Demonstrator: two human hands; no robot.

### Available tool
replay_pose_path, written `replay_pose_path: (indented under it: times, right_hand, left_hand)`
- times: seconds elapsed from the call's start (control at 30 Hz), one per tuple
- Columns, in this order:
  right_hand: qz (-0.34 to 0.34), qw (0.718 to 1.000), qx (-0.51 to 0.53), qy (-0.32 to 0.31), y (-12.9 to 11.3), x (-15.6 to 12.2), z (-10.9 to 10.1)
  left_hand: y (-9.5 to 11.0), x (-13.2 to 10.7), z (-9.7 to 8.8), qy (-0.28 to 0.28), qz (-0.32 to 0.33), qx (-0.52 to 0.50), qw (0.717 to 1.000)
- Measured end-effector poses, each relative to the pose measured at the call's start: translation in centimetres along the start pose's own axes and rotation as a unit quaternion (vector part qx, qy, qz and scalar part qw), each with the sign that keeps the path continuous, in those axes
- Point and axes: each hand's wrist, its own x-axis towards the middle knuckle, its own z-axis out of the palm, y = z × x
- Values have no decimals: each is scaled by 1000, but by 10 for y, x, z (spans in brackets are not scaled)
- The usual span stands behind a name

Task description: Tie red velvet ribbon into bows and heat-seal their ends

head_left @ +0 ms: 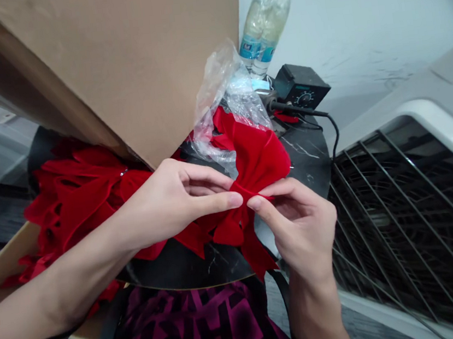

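Pinching the gathered middle of a red velvet bow (pixel 256 160) between both hands, seen from head height. The left hand (pixel 168 204) reaches in from the left, its thumb and curled fingers closed on the cloth at the knot; the right hand (pixel 302 226) sits just beside it, thumb and forefinger clamped on the same knot, so the two hands almost meet there. The bow is held above a round black marble-patterned table (pixel 308 159), one tail hanging past the right hand. Touching the bow behind lies a clear plastic bag (pixel 226 103), and a heap of red velvet cloth (pixel 81 193) lies to the left below the tilted edge of a brown cardboard box (pixel 113 57). Farther back stand two plastic water bottles (pixel 262 25) and a black control box (pixel 301 86) with a dial; a white appliance with a metal grille (pixel 410 224) fills the right side
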Motion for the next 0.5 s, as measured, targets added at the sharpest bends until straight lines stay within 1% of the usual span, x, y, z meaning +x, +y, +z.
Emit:
replay_pose_path:
  times: [0.07, 0.17, 0.27, 0.33, 0.4, 0.5]
  right_hand:
    - [-18, 1000, -19, -2, -1, -1, 0]
    - [-41, 998, -38, -10, -3, -7, -1]
    - [-62, 996, -71, -5, -3, -14, -1]
    - [-93, 991, -94, 11, -2, -18, 0]
    - [-134, 983, -119, 33, 1, -18, 1]
    - [-218, 963, -143, 67, 6, -13, -3]
  left_hand:
    - [4, -1, -1, -14, -4, 19, 1000]
    - [7, 0, -5, -50, -19, 36, 998]
    - [5, 4, -10, -81, -27, 52, 995]
    - [2, 6, -11, -86, -28, 69, 993]
    - [0, 8, -10, -61, -2, 82, 995]
    - [0, 7, -6, 27, 66, 88, 994]
